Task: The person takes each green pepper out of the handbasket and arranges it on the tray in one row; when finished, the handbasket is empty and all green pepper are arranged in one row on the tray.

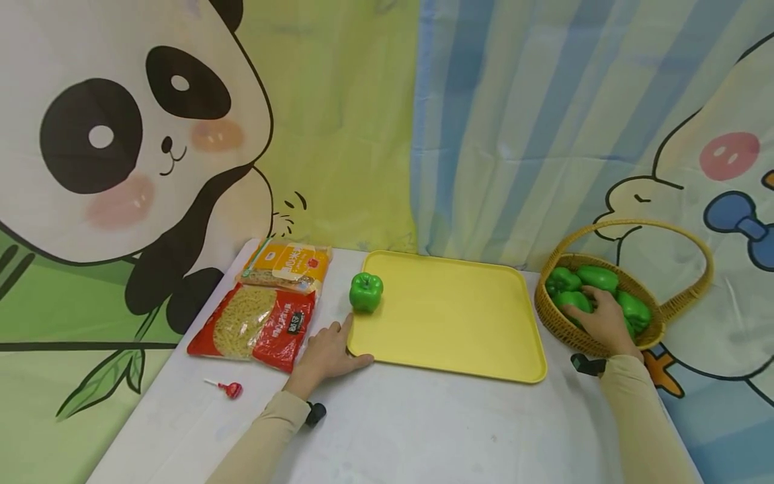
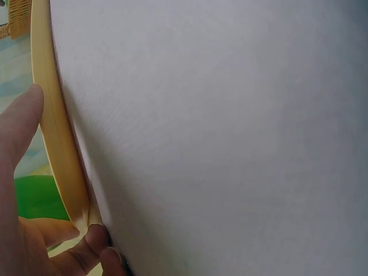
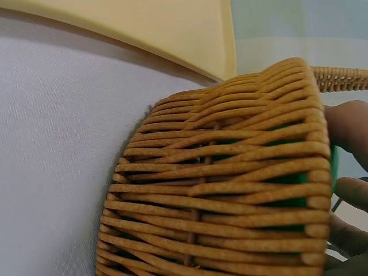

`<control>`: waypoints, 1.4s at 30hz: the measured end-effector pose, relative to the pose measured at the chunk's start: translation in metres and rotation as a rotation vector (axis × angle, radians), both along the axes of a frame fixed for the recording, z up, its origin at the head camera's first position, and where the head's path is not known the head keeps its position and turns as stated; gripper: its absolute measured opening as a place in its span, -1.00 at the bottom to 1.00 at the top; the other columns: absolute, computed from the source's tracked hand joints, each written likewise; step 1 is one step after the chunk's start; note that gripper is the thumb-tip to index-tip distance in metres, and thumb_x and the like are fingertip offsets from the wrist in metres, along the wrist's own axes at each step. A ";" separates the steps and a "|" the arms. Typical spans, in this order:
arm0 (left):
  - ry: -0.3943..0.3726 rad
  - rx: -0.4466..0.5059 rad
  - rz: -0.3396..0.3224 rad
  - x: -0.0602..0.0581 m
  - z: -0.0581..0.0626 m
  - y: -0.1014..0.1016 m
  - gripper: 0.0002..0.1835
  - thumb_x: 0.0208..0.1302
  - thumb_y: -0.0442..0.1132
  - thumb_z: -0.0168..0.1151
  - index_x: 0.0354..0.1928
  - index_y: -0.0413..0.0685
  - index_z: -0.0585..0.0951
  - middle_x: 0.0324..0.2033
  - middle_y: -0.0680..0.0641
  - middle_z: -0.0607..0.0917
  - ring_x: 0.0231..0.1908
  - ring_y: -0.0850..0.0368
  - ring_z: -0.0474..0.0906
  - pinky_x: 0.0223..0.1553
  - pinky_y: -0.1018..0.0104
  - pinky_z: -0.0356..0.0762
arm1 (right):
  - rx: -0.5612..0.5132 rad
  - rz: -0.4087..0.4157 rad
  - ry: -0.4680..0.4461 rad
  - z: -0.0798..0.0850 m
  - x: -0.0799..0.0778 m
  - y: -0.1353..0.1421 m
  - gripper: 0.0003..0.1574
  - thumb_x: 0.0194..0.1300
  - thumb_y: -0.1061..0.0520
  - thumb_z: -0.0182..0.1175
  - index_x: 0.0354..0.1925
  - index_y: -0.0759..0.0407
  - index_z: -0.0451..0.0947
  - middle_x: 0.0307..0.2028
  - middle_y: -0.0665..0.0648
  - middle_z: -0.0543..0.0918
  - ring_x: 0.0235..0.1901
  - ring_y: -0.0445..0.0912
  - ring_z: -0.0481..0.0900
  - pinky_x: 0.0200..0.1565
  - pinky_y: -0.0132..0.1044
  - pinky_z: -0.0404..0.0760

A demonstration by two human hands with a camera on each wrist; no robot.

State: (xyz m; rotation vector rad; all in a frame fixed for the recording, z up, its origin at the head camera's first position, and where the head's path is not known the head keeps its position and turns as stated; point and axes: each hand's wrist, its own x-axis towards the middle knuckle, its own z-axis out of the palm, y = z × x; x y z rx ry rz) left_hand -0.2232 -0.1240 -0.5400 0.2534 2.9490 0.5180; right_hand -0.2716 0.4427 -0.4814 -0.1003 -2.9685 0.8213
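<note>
My left hand [image 1: 326, 353] rests at the near-left corner of a yellow tray [image 1: 453, 316], thumb and forefinger spread along its edges. The left wrist view shows the thumb [image 2: 26, 121] touching the tray rim [image 2: 54, 132]. One green bell pepper [image 1: 365, 292] stands on the tray's left side, beyond that hand. At the right, my right hand [image 1: 605, 323] reaches into a wicker basket [image 1: 559, 329], its thumb and fingers around a green bell pepper [image 1: 571, 300]. Several more green peppers lie around it. In the right wrist view, the basket wall [image 3: 218, 184] hides most of the grip.
Left of the tray lie a red bag of pasta [image 1: 254, 323] and a yellow-orange food packet [image 1: 287, 265] behind it. A red lollipop [image 1: 231, 389] lies nearer the front. The basket's tall handle [image 1: 635, 224] arches over its opening. A printed curtain [image 1: 484, 134] hangs behind the table.
</note>
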 end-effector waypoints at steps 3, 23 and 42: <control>0.002 0.003 0.003 -0.001 0.000 -0.001 0.22 0.03 0.52 0.27 0.58 -0.04 0.12 0.03 -0.23 0.60 -0.16 -0.07 0.52 0.01 -0.13 0.54 | -0.026 -0.014 0.015 0.002 0.000 0.000 0.13 0.41 -0.31 0.12 0.48 0.49 0.03 0.36 0.66 0.19 0.29 0.55 0.18 0.18 0.48 0.26; -0.014 0.006 0.002 -0.003 -0.001 -0.003 0.23 0.02 0.52 0.28 0.59 -0.03 0.10 0.07 -0.24 0.60 -0.11 -0.10 0.54 0.07 -0.18 0.53 | -0.139 -0.107 0.154 0.018 0.015 -0.006 0.09 0.39 -0.22 0.17 0.53 0.38 -0.01 0.35 0.58 0.13 0.27 0.48 0.21 0.08 0.38 0.33; -0.004 0.031 0.000 0.002 0.000 0.000 0.22 0.02 0.51 0.30 0.57 -0.06 0.13 0.10 -0.27 0.59 -0.06 -0.14 0.56 0.10 -0.23 0.51 | -0.117 -0.051 0.260 0.037 0.020 -0.040 -0.12 0.34 -0.10 0.24 0.42 0.36 0.29 0.23 0.49 0.18 0.06 0.26 0.34 -0.24 -0.60 0.28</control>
